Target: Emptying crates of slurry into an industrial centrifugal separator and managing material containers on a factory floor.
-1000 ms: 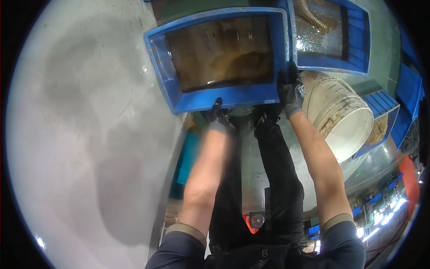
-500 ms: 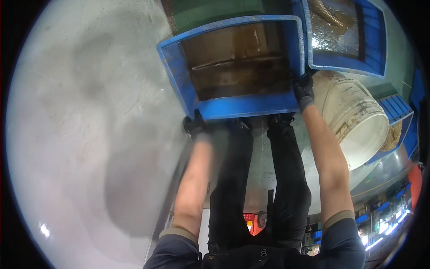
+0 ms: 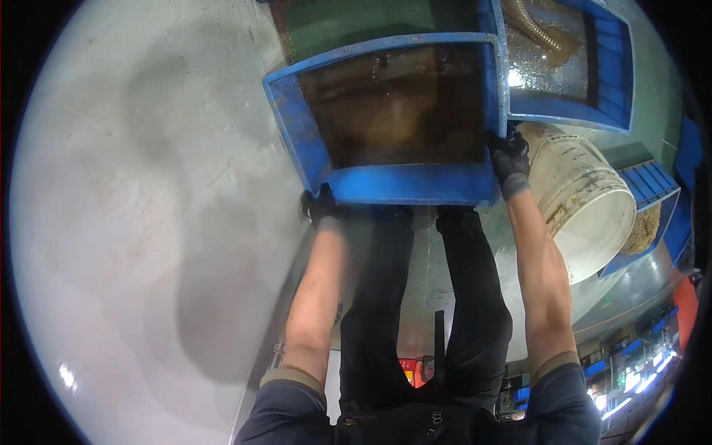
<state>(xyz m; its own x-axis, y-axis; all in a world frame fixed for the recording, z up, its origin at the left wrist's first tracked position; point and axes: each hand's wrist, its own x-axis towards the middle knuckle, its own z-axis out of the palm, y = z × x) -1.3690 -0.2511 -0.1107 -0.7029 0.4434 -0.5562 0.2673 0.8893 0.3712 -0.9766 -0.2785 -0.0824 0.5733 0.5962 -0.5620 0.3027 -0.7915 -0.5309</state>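
A blue plastic bin (image 3: 411, 185) with dark brown liquid (image 3: 393, 111) in it is in front of my feet. My left hand (image 3: 319, 205), in a black glove, grips the bin's near left corner. The near right corner is in the grip of my right hand (image 3: 510, 156), also in a black glove. The fingers of both hands are partly hidden against the bin's walls. Beyond the bin's right side stands a second blue bin (image 3: 614, 81), with a ribbed hose (image 3: 530, 22) running into wet, shiny contents.
A dirty white bucket (image 3: 586, 208) lies tilted beside my right forearm. Behind it is a blue crate (image 3: 653, 182) with tan, grainy material (image 3: 644, 231). A pale grey surface (image 3: 148, 222) fills the left side. My legs (image 3: 475, 297) are close to the bin's near edge.
The bin has shifted a little toward me, with both hands holding on. The reflections on the brown liquid have changed, and its surface looks disturbed near the far side.
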